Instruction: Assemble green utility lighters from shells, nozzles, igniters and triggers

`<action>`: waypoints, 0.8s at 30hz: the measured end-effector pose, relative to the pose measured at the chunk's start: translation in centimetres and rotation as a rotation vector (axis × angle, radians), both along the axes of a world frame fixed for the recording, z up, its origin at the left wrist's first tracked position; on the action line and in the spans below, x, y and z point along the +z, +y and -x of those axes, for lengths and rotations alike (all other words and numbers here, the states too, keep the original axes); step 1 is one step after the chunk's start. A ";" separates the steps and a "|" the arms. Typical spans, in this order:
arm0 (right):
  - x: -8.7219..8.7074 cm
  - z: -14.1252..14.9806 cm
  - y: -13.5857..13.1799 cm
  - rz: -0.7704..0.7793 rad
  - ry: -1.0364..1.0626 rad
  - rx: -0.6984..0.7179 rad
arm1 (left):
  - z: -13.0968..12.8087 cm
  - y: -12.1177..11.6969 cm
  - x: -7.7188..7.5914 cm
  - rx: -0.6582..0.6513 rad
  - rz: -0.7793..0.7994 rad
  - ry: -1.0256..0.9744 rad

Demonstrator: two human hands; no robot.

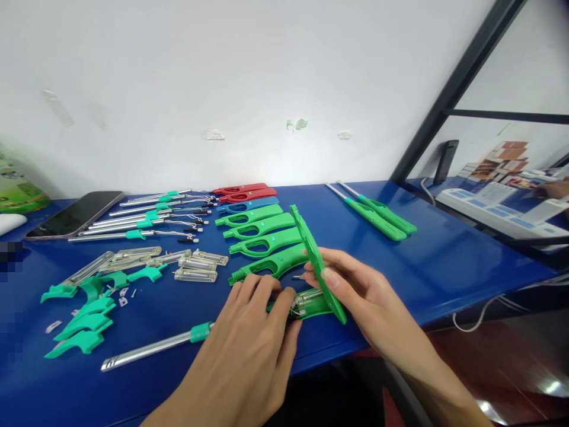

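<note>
My left hand [251, 332] presses down on a part-built green lighter [311, 302] lying on the blue table [400, 279], fingers bent over its open body. A silver metal tube [146, 350] with a teal collar sticks out to the left from under that hand. My right hand [355, 290] pinches a green handle shell [317, 261], held on edge and tilted over the lighter's open half. Just behind lies a row of green handle shells [260, 237].
Red shells [244, 191] and a blue one lie at the back. Metal tubes with wires [151, 219], clear fuel tanks [195, 267] and teal triggers [84, 323] lie left. Two finished green lighters [377, 216] sit right. A phone [75, 214] lies far left. A black frame [457, 83] stands right.
</note>
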State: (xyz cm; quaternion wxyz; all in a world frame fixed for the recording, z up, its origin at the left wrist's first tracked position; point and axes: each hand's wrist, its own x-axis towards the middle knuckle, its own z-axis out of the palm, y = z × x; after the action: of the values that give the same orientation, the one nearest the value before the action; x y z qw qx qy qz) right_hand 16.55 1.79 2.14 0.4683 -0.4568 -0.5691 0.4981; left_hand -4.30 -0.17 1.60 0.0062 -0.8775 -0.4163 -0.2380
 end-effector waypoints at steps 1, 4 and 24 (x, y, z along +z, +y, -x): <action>0.0 0.0 0.0 -0.001 -0.003 0.000 | 0.0 0.0 0.0 0.004 0.008 -0.004; 0.1 0.0 0.0 -0.008 -0.010 0.002 | 0.0 -0.1 -0.1 0.004 0.015 -0.017; -0.2 0.0 0.1 -0.024 0.052 0.037 | 0.7 -0.1 -0.3 -0.085 -0.211 -0.141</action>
State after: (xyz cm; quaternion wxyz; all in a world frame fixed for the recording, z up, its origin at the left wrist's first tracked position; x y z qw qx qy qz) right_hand 16.51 1.93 1.97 0.4790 -0.4274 -0.5710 0.5117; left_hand -4.97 -0.29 1.35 0.0592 -0.8700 -0.3507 -0.3414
